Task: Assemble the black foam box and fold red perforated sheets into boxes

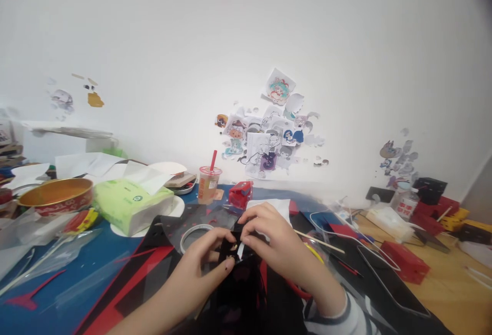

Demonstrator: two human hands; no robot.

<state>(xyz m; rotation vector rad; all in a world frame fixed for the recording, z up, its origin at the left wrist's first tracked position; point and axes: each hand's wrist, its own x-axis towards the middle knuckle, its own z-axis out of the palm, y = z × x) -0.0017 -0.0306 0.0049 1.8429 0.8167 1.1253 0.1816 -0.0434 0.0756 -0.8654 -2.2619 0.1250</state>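
Note:
My left hand (209,260) is closed around a small black piece (227,245), its thumb in front and its fingers behind. My right hand (269,235) pinches at the upper right of that piece, with fingertips drawn together. A narrow white strip (240,251) shows between the two hands, close to my right fingertips; whether they grip the strip or the black piece is hidden. Left of the piece, partly behind my left hand, lies a pale ring (183,237) like a roll of tape. Black and red sheets (130,294) lie under my forearms.
Behind my hands stand a drink cup (208,187) with a red straw and a red folded object (241,194). A green tissue pack (132,201) and a gold-rimmed bowl (57,196) sit left. Right are a wooden stick (321,241), a phone (392,281) and a red box (405,261).

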